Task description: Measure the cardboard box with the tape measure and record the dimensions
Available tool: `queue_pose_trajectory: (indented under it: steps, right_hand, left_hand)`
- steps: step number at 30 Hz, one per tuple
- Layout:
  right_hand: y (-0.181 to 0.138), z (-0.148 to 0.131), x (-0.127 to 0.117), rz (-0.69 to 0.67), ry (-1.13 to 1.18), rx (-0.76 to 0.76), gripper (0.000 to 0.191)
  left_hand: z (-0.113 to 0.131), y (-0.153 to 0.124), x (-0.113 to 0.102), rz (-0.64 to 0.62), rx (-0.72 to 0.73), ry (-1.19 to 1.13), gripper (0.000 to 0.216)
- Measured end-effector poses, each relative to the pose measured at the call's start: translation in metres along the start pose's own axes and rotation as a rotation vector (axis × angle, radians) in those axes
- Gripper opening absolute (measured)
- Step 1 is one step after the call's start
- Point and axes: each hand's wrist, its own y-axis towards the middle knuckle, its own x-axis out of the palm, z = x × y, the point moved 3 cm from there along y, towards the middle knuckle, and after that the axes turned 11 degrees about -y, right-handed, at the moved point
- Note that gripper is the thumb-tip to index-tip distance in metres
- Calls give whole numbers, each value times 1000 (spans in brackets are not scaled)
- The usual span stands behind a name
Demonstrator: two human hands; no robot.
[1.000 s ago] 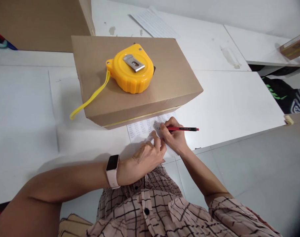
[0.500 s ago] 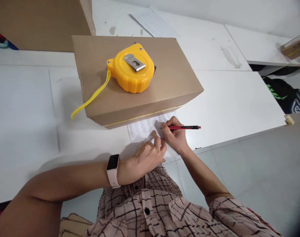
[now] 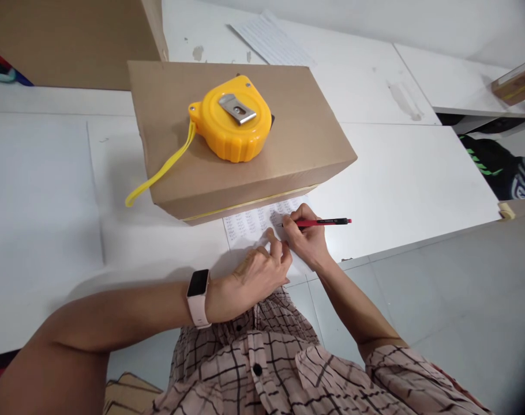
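My right hand (image 3: 306,235) is closed around a red and black pen (image 3: 325,222), its tip down on a sheet of paper (image 3: 247,225) covered with columns of small handwriting. Across the paper's lower part lies my left hand (image 3: 262,268), fingers apart and pressing on the sheet, close beside the right one. Behind the paper stands a brown cardboard box (image 3: 297,115), which hides the sheet's far edge. On top of the box rests a yellow tape measure (image 3: 234,124) with a metal clip and a yellow wrist strap hanging toward the left.
A larger cardboard box (image 3: 72,40) stands at the back left of the white table (image 3: 401,178). Another written sheet (image 3: 271,40) lies behind the box. At the far right are a small box (image 3: 517,83) and dark cloth items (image 3: 487,155) below the tabletop.
Hardly anything differs. Both hands, the pen and the paper keep their places, and the view has shifted very slightly.
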Motion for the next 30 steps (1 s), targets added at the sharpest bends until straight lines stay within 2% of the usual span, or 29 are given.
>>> queue_pose_trajectory:
  steps: [10,19,25,30]
  right_hand:
    - [0,-1,-2,8,-34,-4,26]
    - [1,-2,-3,41,-31,10,25]
    - [1,-1,-3,31,-33,-11,25]
    - [2,-3,-3,33,-25,7,27]
  left_hand:
    - [0,-2,1,40,-9,9,59]
    - [0,0,-5,-6,20,30,64]
    - [-1,0,-4,-7,-3,-40,57]
    - [-1,0,-5,-21,2,-48,60]
